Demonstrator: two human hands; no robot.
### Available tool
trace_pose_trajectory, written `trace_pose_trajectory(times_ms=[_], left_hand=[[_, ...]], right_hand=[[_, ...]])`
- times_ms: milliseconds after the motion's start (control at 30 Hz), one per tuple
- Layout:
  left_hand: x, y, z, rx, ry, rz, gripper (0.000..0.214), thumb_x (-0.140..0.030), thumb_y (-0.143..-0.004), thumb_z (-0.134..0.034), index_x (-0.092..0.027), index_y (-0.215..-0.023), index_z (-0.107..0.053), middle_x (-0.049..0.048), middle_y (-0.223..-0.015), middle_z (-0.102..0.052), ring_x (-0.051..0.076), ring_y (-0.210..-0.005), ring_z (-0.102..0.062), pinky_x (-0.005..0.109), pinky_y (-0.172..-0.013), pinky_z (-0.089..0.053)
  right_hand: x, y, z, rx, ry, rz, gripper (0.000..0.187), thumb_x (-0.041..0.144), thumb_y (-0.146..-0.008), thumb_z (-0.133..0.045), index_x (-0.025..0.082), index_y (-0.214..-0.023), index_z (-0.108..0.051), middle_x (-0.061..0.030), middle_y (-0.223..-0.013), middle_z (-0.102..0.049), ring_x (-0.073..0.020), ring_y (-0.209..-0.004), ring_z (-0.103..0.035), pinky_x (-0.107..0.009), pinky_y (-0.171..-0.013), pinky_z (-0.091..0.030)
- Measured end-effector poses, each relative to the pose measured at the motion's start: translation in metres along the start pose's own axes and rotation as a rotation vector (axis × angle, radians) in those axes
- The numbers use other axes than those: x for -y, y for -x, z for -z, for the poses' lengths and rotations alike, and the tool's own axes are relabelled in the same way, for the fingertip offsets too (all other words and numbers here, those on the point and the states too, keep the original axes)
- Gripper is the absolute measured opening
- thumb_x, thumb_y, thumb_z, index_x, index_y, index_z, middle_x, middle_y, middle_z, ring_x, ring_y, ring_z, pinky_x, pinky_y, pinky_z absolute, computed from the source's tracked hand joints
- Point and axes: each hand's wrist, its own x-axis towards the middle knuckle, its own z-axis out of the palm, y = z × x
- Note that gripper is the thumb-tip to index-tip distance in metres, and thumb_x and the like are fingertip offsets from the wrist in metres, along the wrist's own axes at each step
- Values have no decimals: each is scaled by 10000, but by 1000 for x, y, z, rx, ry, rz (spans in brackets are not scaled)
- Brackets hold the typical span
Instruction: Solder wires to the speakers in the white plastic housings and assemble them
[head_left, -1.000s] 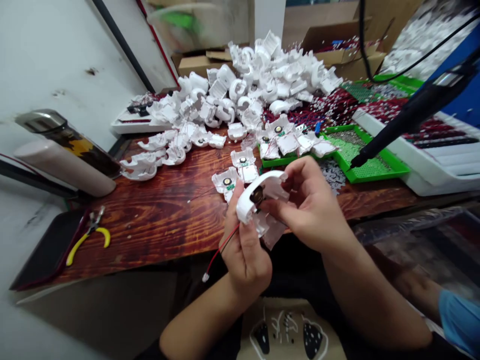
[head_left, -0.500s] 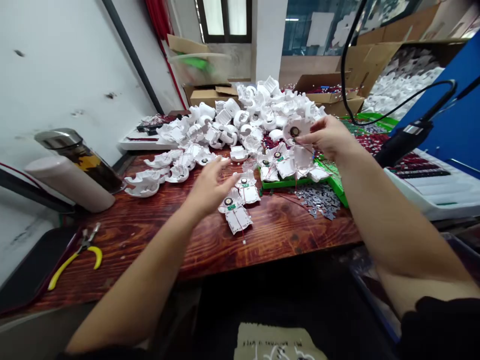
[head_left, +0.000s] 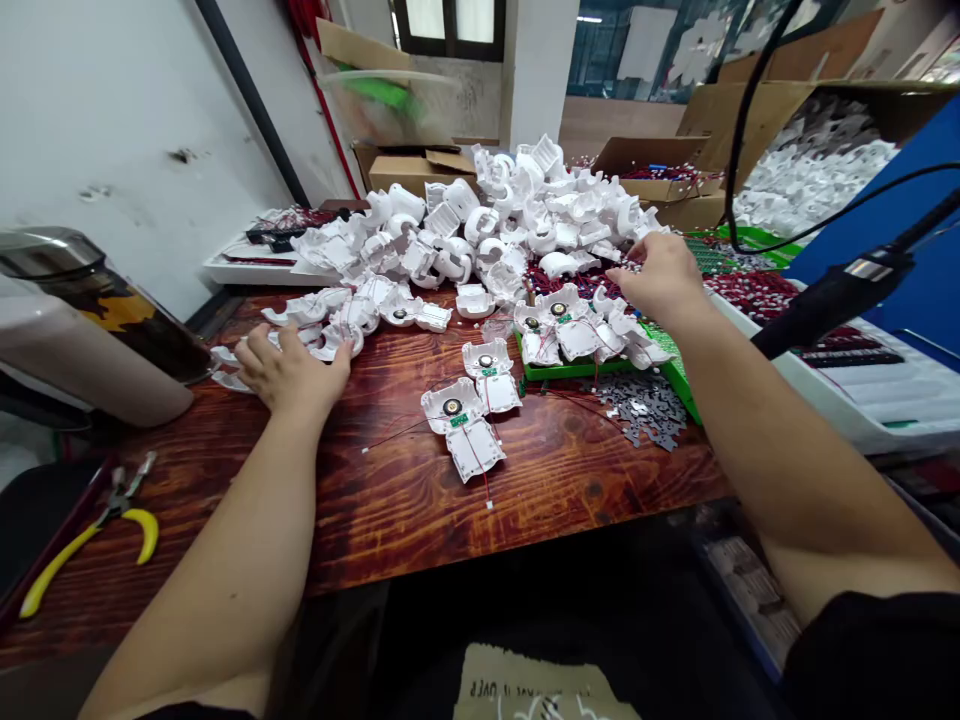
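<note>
My left hand [head_left: 291,372] is spread over the white plastic shells [head_left: 322,305] at the left of the table, its fingers reaching onto the nearest ones. Whether it grips any shell is hidden. My right hand [head_left: 664,275] hovers by the right side of the shell pile [head_left: 525,215], thumb and fingers a little apart, with nothing visible in them. Just below it, several white shell assemblies with wires [head_left: 577,335] lie on a green tray [head_left: 562,371]. Between my hands, an opened white housing with a round black speaker [head_left: 474,450] lies beside a similar one [head_left: 499,390].
Small grey metal pieces [head_left: 645,410] lie right of centre. Yellow-handled pliers [head_left: 105,520], a pale cylinder [head_left: 90,350] and a dark bottle [head_left: 127,310] are at left. A black-handled tool [head_left: 832,295] hangs at right over a white tray with red wires [head_left: 862,390].
The round shell part in my right hand has left it, and that hand is lower over the tray. My left hand has moved left from the centre to the loose shells. The view has shifted slightly.
</note>
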Motion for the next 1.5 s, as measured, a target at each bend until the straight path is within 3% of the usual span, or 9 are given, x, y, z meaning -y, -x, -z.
trace_pose_trajectory(times_ms=[100,167,333,433,733,867,1067,1333,1500], left_hand=[[3,-3,1,-27,1,15,763,-586,-826,-678,-45,-1349,-553,238,-1509,-399,427,-1427,-326,582,-1210,-251],[7,-5,3,-29,-9,69,770,-557,-849,-661,-33,-1391,-505,240,-1498,-414,416,-1422,-340,558,-1213,-259],[15,-8,15,3,-40,196,719,-429,-864,-662,-23,-1418,-449,262,-1480,-434,427,-1405,-373,583,-1167,-316],[16,-8,20,30,-54,204,700,-408,-821,-705,-38,-1375,-492,246,-1466,-459,429,-1401,-383,598,-1172,-305],[28,-13,32,49,-52,256,760,-515,-736,-792,-78,-1312,-559,235,-1452,-452,437,-1419,-348,550,-1189,-289],[35,-15,33,70,-37,281,796,-528,-738,-788,-96,-1350,-519,231,-1464,-423,433,-1391,-414,568,-1165,-335],[41,-17,24,-16,44,315,817,-391,-724,-840,-93,-1365,-433,209,-1440,-404,330,-1385,-441,399,-1207,-336],[52,-21,20,11,123,381,985,-445,-683,-863,-22,-1435,-388,259,-1497,-462,362,-1451,-407,461,-1224,-305],[51,-21,35,-22,238,267,1049,-588,-646,-839,32,-1393,-442,217,-1428,-467,373,-1406,-433,516,-1150,-341]], right_hand=[[25,47,1,44,23,208,245,378,-909,-612,170,-1029,-664,-134,-1107,-659,-242,-1021,-613,-431,-944,-487],[41,82,-8,322,66,405,220,356,-951,-538,193,-1011,-672,-100,-1113,-676,-199,-985,-628,-364,-904,-488],[55,136,-52,537,186,441,276,330,-974,-473,196,-980,-714,-91,-1027,-733,-203,-923,-677,-319,-799,-494],[54,140,-69,551,261,425,345,334,-1018,-390,172,-1100,-684,-112,-1094,-721,-208,-962,-684,-348,-835,-523],[58,131,-80,669,396,423,401,439,-956,-597,156,-1239,-608,-79,-1152,-673,-170,-992,-673,-386,-873,-602],[55,132,-75,698,384,508,343,392,-989,-520,160,-1215,-636,-95,-1037,-725,-180,-904,-698,-373,-833,-580],[32,138,-56,716,265,652,397,333,-942,-468,248,-1280,-659,-123,-1057,-783,-258,-919,-737,-349,-778,-512],[4,150,-48,758,-62,641,198,347,-873,-610,229,-985,-723,-26,-857,-738,-145,-704,-651,-263,-673,-477],[-8,157,-51,645,-315,612,185,359,-879,-639,207,-812,-718,-57,-885,-715,-158,-843,-667,-283,-786,-528]])
